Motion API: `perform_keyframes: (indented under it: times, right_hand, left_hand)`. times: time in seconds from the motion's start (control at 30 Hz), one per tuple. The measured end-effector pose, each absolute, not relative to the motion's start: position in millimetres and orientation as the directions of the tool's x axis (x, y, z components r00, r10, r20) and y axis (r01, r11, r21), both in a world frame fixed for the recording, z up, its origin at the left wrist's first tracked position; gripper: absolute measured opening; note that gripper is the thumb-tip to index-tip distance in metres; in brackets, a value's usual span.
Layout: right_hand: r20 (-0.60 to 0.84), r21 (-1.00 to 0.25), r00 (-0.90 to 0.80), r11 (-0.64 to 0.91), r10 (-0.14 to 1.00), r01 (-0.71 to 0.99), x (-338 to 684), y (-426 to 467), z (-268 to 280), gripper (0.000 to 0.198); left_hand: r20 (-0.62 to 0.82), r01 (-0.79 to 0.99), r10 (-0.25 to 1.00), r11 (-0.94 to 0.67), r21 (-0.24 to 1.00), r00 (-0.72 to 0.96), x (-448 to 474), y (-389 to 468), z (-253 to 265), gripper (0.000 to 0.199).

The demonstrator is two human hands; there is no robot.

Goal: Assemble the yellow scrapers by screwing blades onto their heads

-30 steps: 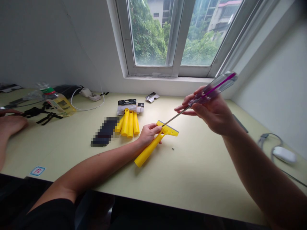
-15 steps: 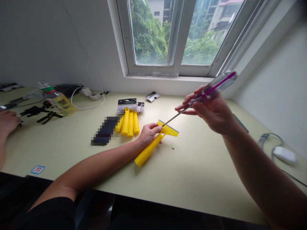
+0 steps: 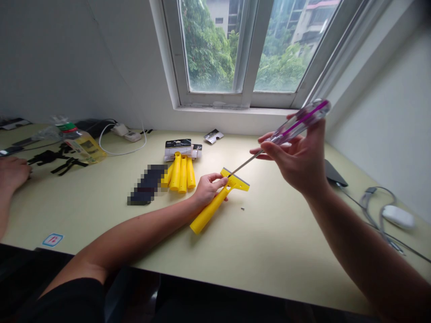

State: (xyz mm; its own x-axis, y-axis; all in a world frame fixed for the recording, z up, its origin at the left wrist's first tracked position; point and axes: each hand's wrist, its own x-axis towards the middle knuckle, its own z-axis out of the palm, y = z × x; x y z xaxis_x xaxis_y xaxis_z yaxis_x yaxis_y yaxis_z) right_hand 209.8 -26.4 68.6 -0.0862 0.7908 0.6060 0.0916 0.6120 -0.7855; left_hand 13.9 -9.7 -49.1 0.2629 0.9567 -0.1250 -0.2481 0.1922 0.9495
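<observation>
My left hand (image 3: 210,188) grips a yellow scraper (image 3: 209,211) near its head, with the handle slanting down toward me and the metal-edged blade end facing away. In my right hand (image 3: 299,154) is a screwdriver (image 3: 298,121) with a clear handle and a purple stripe. Its shaft slants down to the left, and the tip meets the scraper's head right beside my left thumb. Whether a screw sits under the tip is hidden. A tiny metal piece (image 3: 242,208) lies on the table just right of the scraper.
Several yellow handles (image 3: 183,175) with card packaging lie behind my left hand, beside a pixelated dark object (image 3: 148,185). A loose card (image 3: 213,136) is near the wall. A bottle (image 3: 82,141) and another person's hand (image 3: 13,175) are left; a white mouse (image 3: 399,217) and cables right.
My right hand has turned about the screwdriver handle, its wrist now more upright and the fingers shifted. The screwdriver tip stays on the scraper head. My left hand holds still.
</observation>
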Motion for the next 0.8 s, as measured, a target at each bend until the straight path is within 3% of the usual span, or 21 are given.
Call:
perform_keyframes:
  times: [0.17,0.2,0.3,0.37,0.47,0.6,0.8]
  right_hand:
    - [0.646,-0.723,-0.146,0.662,0.749,0.197,208,-32,69,0.025]
    - [0.671,-0.691,-0.170,0.692,0.721,0.210,209,-33,70,0.030]
    - [0.775,-0.569,-0.163,0.786,0.611,0.242,210,-35,75,0.076]
    - [0.844,-0.470,-0.118,0.828,0.523,0.304,211,-35,79,0.095]
    - [0.884,-0.363,-0.139,0.844,0.446,0.396,216,-37,86,0.078]
    - [0.847,-0.342,-0.181,0.773,0.500,0.535,233,-44,98,0.052]
    - [0.856,-0.153,-0.088,0.412,0.509,0.898,255,-47,110,0.030]
  left_hand:
    - [-0.129,-0.236,0.960,0.189,0.953,0.248,13,-9,-49,0.038]
    - [-0.127,-0.238,0.961,0.187,0.953,0.246,13,-9,-49,0.038]
    - [-0.121,-0.243,0.963,0.181,0.953,0.242,12,-8,-50,0.038]
    - [-0.121,-0.242,0.964,0.180,0.954,0.238,12,-9,-51,0.038]
    - [-0.127,-0.233,0.966,0.180,0.956,0.225,12,-10,-50,0.037]
    - [-0.137,-0.230,0.975,0.175,0.957,0.172,12,-10,-47,0.035]
    - [-0.058,-0.201,0.991,0.081,0.976,0.117,16,-13,-48,0.035]
